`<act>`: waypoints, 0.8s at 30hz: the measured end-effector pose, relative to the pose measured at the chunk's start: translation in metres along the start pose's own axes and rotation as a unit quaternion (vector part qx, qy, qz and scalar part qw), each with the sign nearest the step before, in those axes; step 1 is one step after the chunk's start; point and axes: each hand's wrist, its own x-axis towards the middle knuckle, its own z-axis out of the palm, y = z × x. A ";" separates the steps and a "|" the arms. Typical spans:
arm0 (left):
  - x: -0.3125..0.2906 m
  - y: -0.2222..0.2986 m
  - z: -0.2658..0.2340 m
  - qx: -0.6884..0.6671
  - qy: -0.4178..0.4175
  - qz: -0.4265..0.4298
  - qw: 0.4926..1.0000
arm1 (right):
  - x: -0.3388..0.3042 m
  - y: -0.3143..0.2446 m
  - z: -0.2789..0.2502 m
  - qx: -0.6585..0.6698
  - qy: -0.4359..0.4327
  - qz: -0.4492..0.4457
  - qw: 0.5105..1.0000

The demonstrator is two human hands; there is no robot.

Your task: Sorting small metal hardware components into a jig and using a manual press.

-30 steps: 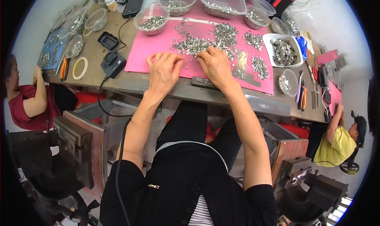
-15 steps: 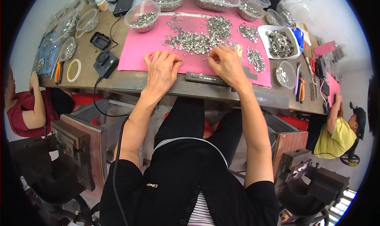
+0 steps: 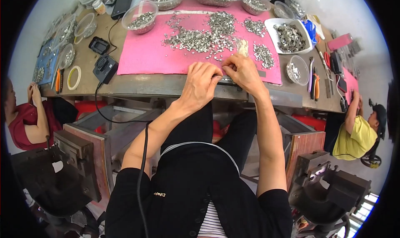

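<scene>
My left hand (image 3: 199, 83) is at the front edge of the bench, its fingers bent and the thumb drawn in against them. Whatever lies between them is too small or too hidden to name. Close beside it, my right hand (image 3: 245, 73) pinches with thumb and forefinger; I cannot make out what is in the pinch. Both sets of fingertips are over a narrow dark metal bar (image 3: 227, 80), which they partly cover. Just beyond, a heap of small shiny metal pieces (image 3: 196, 42) spreads over a pink mat (image 3: 141, 63).
Clear tubs of metal pieces, one (image 3: 140, 21) at left, line the mat's far side. A white tray (image 3: 309, 46) of metal pieces, a round tub (image 3: 303, 77) and orange-handled pliers (image 3: 317, 90) lie right. A black charger (image 3: 105, 68) with cable is left. Co-workers sit on both sides.
My left hand has moved right and nearer me, from the mat to the metal bar beside my right hand. My right hand has shifted slightly toward me. The view has tilted a little.
</scene>
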 end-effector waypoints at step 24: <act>-0.001 -0.003 0.001 0.051 -0.014 0.030 0.998 | -0.047 -0.018 0.017 0.223 0.171 0.087 0.956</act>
